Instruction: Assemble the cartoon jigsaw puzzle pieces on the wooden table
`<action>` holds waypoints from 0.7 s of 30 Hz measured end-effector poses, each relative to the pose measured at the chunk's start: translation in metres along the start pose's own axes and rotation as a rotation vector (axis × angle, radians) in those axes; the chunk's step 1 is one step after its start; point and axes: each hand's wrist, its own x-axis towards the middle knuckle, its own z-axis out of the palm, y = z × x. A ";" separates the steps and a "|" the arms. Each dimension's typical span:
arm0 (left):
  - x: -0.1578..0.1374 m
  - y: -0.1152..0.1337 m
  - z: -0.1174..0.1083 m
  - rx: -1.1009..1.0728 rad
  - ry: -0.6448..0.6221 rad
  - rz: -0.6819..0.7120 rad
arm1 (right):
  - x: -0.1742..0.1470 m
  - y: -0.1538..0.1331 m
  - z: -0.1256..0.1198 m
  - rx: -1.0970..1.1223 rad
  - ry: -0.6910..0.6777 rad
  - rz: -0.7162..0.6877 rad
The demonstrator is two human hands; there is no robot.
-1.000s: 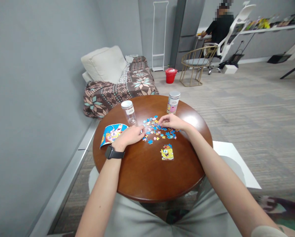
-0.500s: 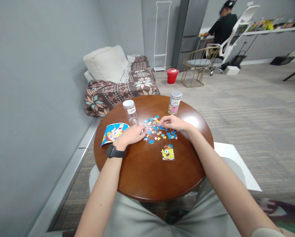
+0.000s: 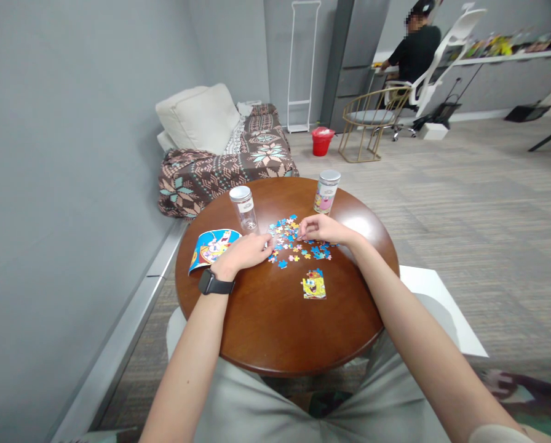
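Loose jigsaw puzzle pieces [image 3: 296, 249], blue, yellow and pink, lie in a pile on the round brown table [image 3: 275, 332]. My right hand [image 3: 322, 228] is over the pile's far right part, fingers bent and tips together among the pieces; whether a piece is between them is too small to see. At the pile's left edge rests my left hand [image 3: 256, 249], its fingers curled and partly hidden. Nearer to me lies a small joined puzzle section [image 3: 313, 285] with a yellow cartoon face. A printed picture sheet [image 3: 213, 246] is partly under my left wrist.
A clear jar [image 3: 245, 209] with a silver lid stands behind my left hand, and a printed can [image 3: 326, 194] behind my right. Beyond are a covered sofa [image 3: 266, 147], a red bin [image 3: 321, 143], a gold-framed chair [image 3: 372, 120] and a seated person [image 3: 416, 52].
My right hand has shifted very slightly, its fingertips drawing a little to the right over the pieces. My left hand stays in place.
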 end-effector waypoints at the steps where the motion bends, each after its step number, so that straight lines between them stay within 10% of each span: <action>1: 0.000 0.000 0.000 0.001 0.000 0.002 | 0.000 0.000 0.000 0.000 -0.009 -0.005; 21: 0.000 0.000 0.001 0.016 0.021 0.005 | 0.000 -0.001 0.001 -0.105 0.016 0.007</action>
